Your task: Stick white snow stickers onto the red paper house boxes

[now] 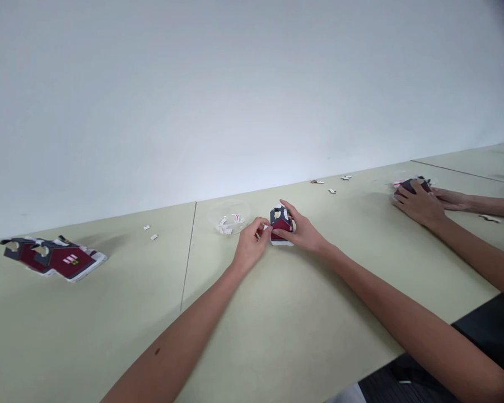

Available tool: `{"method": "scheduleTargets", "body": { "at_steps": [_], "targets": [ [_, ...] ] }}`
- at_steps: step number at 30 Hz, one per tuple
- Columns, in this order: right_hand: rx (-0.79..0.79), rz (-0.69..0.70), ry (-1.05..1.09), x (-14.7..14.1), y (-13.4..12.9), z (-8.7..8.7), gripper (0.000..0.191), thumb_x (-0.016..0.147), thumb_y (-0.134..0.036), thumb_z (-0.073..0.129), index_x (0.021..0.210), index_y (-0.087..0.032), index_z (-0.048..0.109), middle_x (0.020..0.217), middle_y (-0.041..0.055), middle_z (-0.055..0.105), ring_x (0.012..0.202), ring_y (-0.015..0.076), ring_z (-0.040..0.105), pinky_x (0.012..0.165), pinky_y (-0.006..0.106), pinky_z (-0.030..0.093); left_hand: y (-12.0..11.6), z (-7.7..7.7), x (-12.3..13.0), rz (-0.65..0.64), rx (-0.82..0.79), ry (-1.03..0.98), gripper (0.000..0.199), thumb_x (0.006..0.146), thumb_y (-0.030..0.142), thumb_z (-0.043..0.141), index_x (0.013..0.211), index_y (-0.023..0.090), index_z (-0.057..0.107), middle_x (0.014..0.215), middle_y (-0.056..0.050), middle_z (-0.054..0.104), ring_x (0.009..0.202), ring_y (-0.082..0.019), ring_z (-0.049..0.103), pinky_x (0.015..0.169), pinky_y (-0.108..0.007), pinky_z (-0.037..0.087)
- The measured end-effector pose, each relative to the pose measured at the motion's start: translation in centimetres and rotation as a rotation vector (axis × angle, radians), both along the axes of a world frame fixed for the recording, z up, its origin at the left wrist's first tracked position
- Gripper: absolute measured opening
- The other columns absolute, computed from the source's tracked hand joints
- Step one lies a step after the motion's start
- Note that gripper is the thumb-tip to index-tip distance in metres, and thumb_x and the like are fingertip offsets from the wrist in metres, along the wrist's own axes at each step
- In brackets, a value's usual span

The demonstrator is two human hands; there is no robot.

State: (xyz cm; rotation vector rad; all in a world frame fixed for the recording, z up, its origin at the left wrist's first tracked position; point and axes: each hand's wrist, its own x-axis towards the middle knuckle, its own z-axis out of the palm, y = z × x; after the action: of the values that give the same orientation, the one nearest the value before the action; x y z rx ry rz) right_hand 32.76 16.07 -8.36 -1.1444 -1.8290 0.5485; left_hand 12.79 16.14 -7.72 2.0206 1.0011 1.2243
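Observation:
A small dark red model house [282, 225] with a dark grey roof edge and a white base stands on the table in front of me. My right hand [300, 230] is closed around its right side, thumb on the front wall and index finger up by the roof. At the left edge of the house, the fingertips of my left hand [252, 238] are pinched together. Whatever they hold is too small to make out. Just left of that hand, a clear round plastic bowl [229, 218] contains small white pieces, one with red stripes.
Two similar red houses [69, 260] stand at the left. Small white pieces [154, 237] lie near them, and more loose pieces [332, 191] lie by the wall. On the right, another person's hands [422, 202] hold a similar house. A seam [188, 254] crosses the table.

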Motion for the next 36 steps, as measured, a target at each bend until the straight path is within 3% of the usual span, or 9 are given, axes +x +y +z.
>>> {"method": "scheduleTargets", "body": {
  "at_steps": [5,11,17,22,36],
  "targets": [
    [-0.004,-0.081,-0.007,0.2,0.1,0.2,0.091,0.082,-0.052,0.071,0.157,-0.027,0.026,0.148,0.0112,0.050,0.129,0.0323,0.054,0.110,0.050,0.042,0.1,0.0,0.0,-0.011,-0.032,-0.013,0.019,0.097,0.035,0.050,0.103,0.022,0.061,0.075,0.002,0.058,0.071,-0.013,0.055,0.066,-0.024,0.041],
    [-0.066,-0.055,0.015,0.2,0.2,0.2,0.114,0.072,-0.044,0.080,0.160,-0.028,0.009,0.144,0.0124,0.053,0.119,0.0291,0.061,0.103,0.047,0.048,0.3,-0.2,0.2,-0.004,-0.035,-0.041,0.018,0.094,0.036,0.057,0.102,0.021,0.058,0.087,0.000,0.065,0.078,-0.013,0.059,0.064,-0.023,0.041],
    [-0.035,-0.172,-0.047,-0.1,-0.1,0.3,0.111,0.072,-0.053,0.078,0.160,-0.027,0.014,0.146,0.0130,0.051,0.127,0.0317,0.055,0.103,0.048,0.046,0.2,-0.2,0.2,-0.003,0.001,-0.064,0.017,0.094,0.037,0.058,0.098,0.020,0.062,0.089,-0.001,0.069,0.078,-0.013,0.061,0.064,-0.023,0.043],
    [-0.045,-0.280,-0.082,-0.8,-0.9,1.4,0.110,0.073,-0.066,0.073,0.159,-0.028,0.017,0.137,0.0123,0.057,0.116,0.0309,0.060,0.098,0.047,0.048,0.1,-0.2,0.0,0.064,0.070,-0.143,0.018,0.093,0.037,0.061,0.097,0.020,0.066,0.087,-0.002,0.071,0.082,-0.015,0.066,0.066,-0.024,0.048],
    [-0.083,-0.400,-0.215,-2.6,-2.4,2.8,0.100,0.074,-0.067,0.068,0.157,-0.036,0.022,0.130,0.0077,0.058,0.114,0.0308,0.062,0.086,0.042,0.051,-0.1,0.1,0.2,0.080,0.303,-0.153,0.011,0.091,0.028,0.066,0.090,0.022,0.075,0.094,-0.005,0.072,0.084,-0.015,0.066,0.058,-0.024,0.045]
  ]
}}
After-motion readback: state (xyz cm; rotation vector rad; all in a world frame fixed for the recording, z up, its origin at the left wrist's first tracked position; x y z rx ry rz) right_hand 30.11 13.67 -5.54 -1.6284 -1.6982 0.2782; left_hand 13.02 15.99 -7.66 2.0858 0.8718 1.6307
